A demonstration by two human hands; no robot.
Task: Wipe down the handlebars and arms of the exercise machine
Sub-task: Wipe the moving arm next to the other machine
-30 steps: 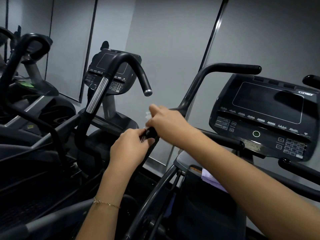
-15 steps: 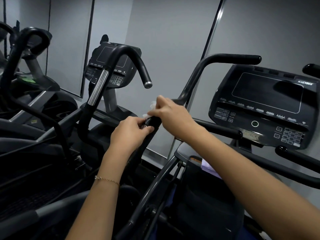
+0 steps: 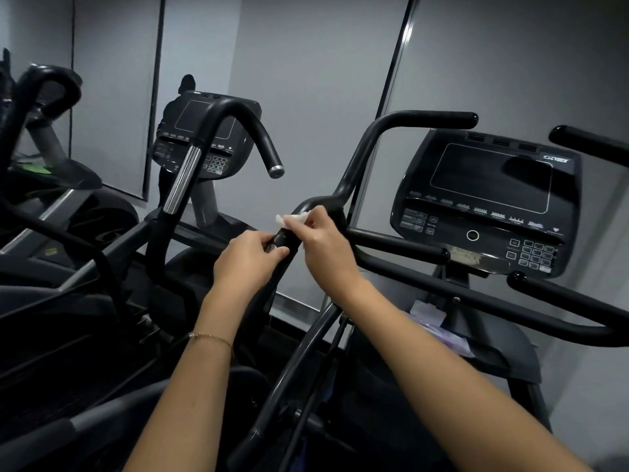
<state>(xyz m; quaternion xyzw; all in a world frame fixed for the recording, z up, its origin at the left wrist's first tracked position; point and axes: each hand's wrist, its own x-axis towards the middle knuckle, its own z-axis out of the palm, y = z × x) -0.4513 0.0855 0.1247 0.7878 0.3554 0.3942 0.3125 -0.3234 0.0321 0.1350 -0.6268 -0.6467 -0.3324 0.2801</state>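
While the left hand grips the handlebar end, fingers curled tight, risk is the wipe slipping off w/ light pressure, leaving the bend uncleaned. Right hand pinches the wipe vs. the bar; it bunches just beyond the fingertips.

Two hands, the left hand and right hand, meet on one handlebar. Left of it stand two console screens' worth of machines: one console lies right of the handlebar, another console left. One white wipe and one bracelet show.
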